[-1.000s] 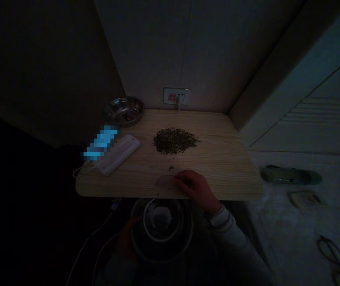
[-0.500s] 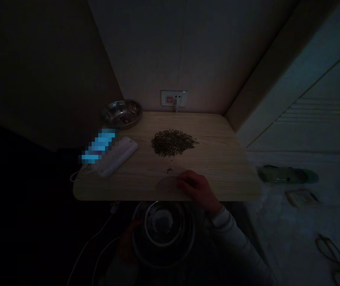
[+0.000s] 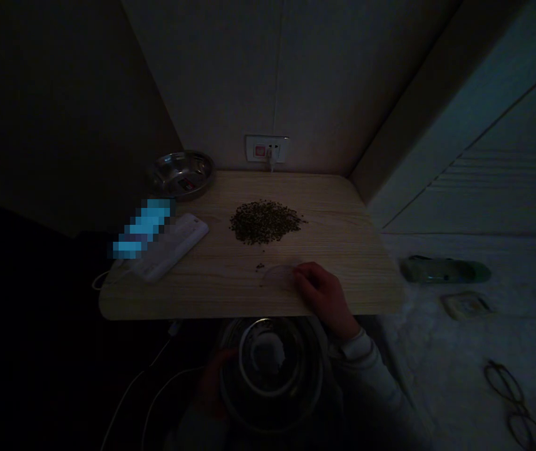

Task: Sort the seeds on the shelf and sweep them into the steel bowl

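Observation:
The room is dim. My right hand [image 3: 323, 293] rests on the front part of a light wooden table [image 3: 352, 250], its fingers closed on the edge of a small clear round lid or dish [image 3: 277, 275] lying flat on the wood. A pile of small dark grains [image 3: 263, 221] sits mid-table beyond it, with a few loose grains [image 3: 260, 266] near the disc. Below the table's front edge my left hand [image 3: 214, 385] grips the rim of a metal bowl [image 3: 272, 369] that has a smaller bowl inside it.
A steel dish [image 3: 181, 173] stands at the table's back left, a white power strip [image 3: 167, 246] and a lit screen [image 3: 142, 227] at the left edge. A wall socket [image 3: 267, 150] has a plug in it. Eyeglasses [image 3: 515, 401] and a slipper [image 3: 444, 270] lie on the floor.
My right hand has slid the clear disc a little to the right and away from the table's front edge. The view has shifted slightly; the bowl stays below the edge.

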`<state>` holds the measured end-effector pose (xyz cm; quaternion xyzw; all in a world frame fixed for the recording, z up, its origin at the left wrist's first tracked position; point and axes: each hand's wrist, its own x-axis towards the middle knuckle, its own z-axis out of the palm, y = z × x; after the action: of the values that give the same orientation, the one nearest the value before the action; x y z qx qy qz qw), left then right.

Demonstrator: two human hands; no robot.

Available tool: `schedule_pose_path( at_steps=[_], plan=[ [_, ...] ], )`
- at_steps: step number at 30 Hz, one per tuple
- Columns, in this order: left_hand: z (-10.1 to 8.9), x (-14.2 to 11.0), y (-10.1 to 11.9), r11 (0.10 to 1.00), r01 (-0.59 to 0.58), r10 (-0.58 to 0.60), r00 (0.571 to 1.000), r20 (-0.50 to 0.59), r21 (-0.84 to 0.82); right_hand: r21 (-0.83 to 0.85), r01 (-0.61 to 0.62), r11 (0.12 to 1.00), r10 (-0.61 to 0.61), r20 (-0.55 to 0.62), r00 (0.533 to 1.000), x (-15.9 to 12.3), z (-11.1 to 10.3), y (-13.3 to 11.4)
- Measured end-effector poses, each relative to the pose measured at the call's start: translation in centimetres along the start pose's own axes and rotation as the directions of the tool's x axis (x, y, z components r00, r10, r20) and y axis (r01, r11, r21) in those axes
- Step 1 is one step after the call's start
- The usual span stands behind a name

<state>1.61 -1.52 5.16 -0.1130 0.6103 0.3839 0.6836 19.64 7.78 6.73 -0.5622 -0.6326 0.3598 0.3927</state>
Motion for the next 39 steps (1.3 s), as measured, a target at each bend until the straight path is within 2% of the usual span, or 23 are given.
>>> schedule_pose_path(
  at_steps=[5,6,9,13,19,23,28,31,39],
  plan=[
    [-0.8,0.1,0.3,0.982,-0.185,0.188,0.975,-0.121,0.032,-0.058,0.007,0.998,-0.004,0.051,0.999,-0.2,-0.2,0.0],
    [-1.0,0.3,0.3,0.980,-0.194,0.198,0.971,-0.134,0.048,-0.058,0.012,0.998,-0.009,0.056,0.998,-0.2,-0.2,0.1],
    [-1.6,1.0,0.3,0.984,-0.159,0.168,0.980,-0.111,0.086,-0.040,0.021,0.999,-0.019,0.049,0.999,-0.3,-0.2,0.2],
    [-1.3,1.0,0.4,0.983,-0.167,0.175,0.979,-0.110,0.072,-0.067,0.033,0.997,-0.029,0.072,0.997,-0.3,-0.2,0.1],
    [-1.2,1.2,0.5,0.997,-0.057,0.062,0.990,-0.123,0.045,-0.085,0.056,0.995,-0.047,0.102,0.994,-0.4,-0.2,0.2],
    [-1.9,1.5,0.5,0.992,-0.128,0.130,0.983,-0.129,0.022,-0.093,0.067,0.993,-0.057,0.111,0.992,-0.4,-0.2,0.2],
    [-2.0,1.8,0.6,0.999,-0.016,0.018,0.997,-0.080,0.030,-0.124,0.093,0.988,-0.076,0.129,0.989,-0.3,-0.2,0.1],
    [-1.7,1.6,0.8,0.998,-0.063,0.065,0.994,-0.088,0.028,-0.152,0.126,0.980,-0.103,0.147,0.984,-0.3,-0.2,0.1],
    [-2.0,1.4,1.1,1.000,-0.020,0.019,0.997,-0.073,-0.009,-0.190,0.189,0.963,-0.145,0.224,0.964,-0.1,-0.3,-0.2]
  ],
)
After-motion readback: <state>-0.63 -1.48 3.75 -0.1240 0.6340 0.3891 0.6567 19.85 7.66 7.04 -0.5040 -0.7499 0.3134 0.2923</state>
